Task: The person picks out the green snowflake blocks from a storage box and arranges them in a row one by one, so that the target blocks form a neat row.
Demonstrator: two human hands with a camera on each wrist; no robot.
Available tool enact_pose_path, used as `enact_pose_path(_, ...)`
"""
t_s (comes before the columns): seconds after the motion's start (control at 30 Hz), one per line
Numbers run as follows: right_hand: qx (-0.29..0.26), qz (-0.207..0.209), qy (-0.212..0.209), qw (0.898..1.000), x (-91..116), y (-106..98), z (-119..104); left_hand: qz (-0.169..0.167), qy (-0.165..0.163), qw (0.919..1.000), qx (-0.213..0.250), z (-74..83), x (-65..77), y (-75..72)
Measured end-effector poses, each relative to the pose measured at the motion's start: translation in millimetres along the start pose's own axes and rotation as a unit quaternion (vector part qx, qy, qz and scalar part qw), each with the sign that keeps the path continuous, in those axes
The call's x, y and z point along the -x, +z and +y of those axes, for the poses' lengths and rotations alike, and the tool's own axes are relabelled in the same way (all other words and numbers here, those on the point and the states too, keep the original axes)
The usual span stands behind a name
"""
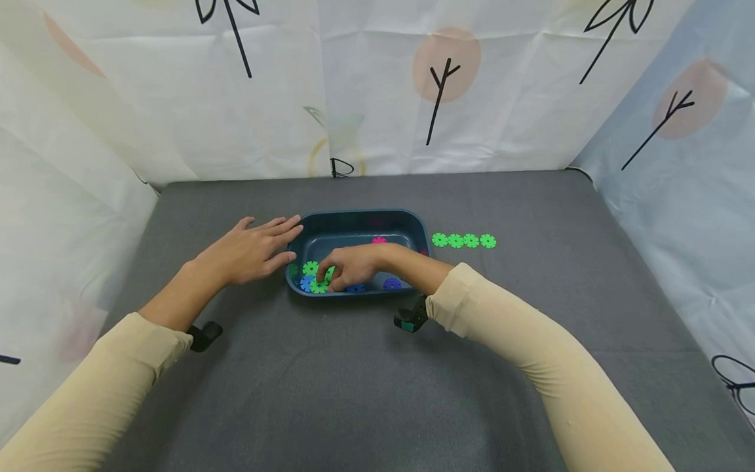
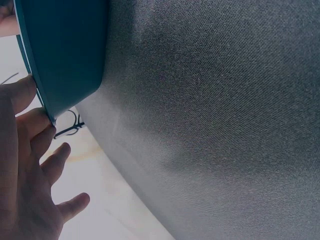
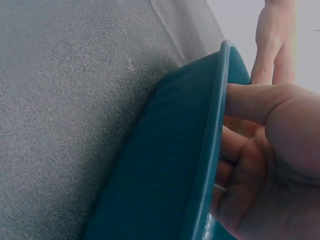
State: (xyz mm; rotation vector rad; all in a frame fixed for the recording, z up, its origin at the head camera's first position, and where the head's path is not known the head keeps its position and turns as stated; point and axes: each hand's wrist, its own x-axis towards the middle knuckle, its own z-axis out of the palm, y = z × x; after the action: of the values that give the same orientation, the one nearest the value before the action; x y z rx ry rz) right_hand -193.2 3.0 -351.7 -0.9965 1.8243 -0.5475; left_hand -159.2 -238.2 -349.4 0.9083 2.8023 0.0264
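A dark teal tray (image 1: 360,211) holds notched, flower-shaped plastic discs. My left hand (image 1: 256,249) rests its fingertips at the tray's left rim, fingers spread and mostly straight; in the left wrist view the thumb and fingers of that hand (image 2: 37,165) touch the rim. My right hand (image 1: 354,263) reaches into the tray, its fingers bent down among green discs (image 1: 310,267) and a blue disc (image 1: 307,282) at the front left. In the right wrist view, the tray wall hides the fingertips of that hand (image 3: 255,165), so whether they pinch a disc does not show.
Right of the tray, several green discs (image 1: 455,240) lie in a row on the grey cloth-covered table (image 1: 354,380). Inside the tray are also a pink disc (image 1: 379,240) and a blue-purple disc (image 1: 392,283). Printed white curtains (image 1: 377,98) stand behind and at both sides.
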Motion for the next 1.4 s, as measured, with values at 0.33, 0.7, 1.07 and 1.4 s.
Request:
enact_pose_path(0.33, -0.027, 0.018, -0.014, 0.999, -1, 0, -1, 0.003, -0.001, 1.0000, 0.006, 0.2, 0.5, -0.5)
enact_pose_path(0.7, -0.004, 0.051, -0.027, 0.998, 0, 1, -1, 0.000, -0.004, 1.0000, 0.003, 0.6, 0.7, -2.0)
enact_pose_path(1.07, 0.030, 0.013, -0.071, 0.997, -10, 1, 10, -0.004, -0.002, 1.0000, 0.004, 0.5, 0.2, -0.5)
enact_pose_path(1.4, 0.022, -0.002, -0.039, 0.999, 3, -1, 7, -0.006, -0.003, 1.0000, 0.004, -0.9, -1.1, 0.3)
